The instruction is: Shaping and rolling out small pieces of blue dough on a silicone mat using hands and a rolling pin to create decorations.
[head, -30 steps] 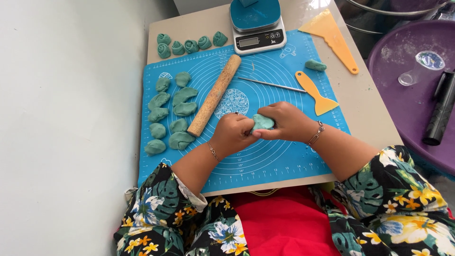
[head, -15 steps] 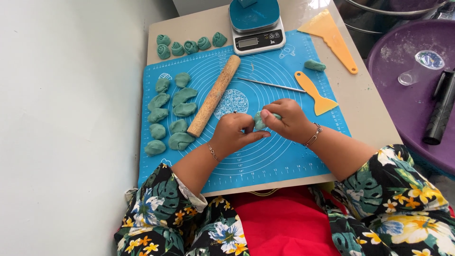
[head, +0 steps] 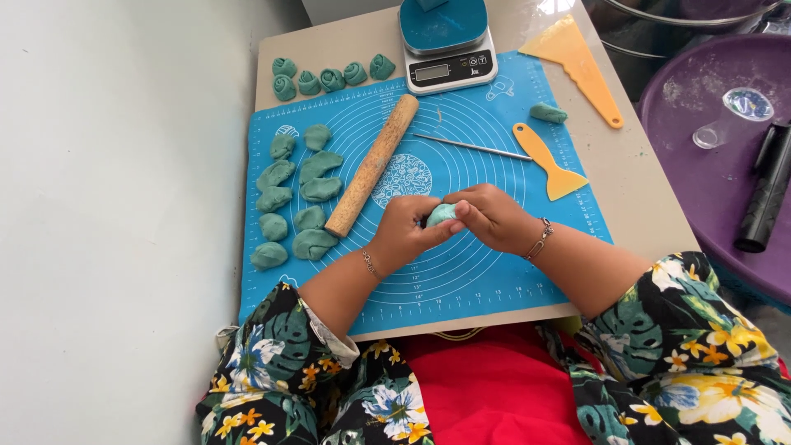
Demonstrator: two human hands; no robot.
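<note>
My left hand (head: 404, 233) and my right hand (head: 493, 217) meet over the blue silicone mat (head: 494, 280), both closed around one small green dough piece (head: 440, 215). Only a pale green part of it shows between the fingers. A wooden rolling pin (head: 372, 164) lies diagonally just left of my hands. Several flattened green dough pieces (head: 290, 194) sit in two columns at the mat's left side.
Several rolled green dough spirals (head: 329, 78) line the table's far left edge. A blue kitchen scale (head: 446, 41) stands at the back. A thin metal rod (head: 471, 147), a yellow spatula (head: 548, 160), a yellow scraper (head: 577, 62) and one dough lump (head: 548, 113) lie right. A purple tray (head: 717, 165) stands beside the table.
The flat dough piece has been gathered up between both hands into a smaller lump. The hands have closed tighter together at about the same place on the mat.
</note>
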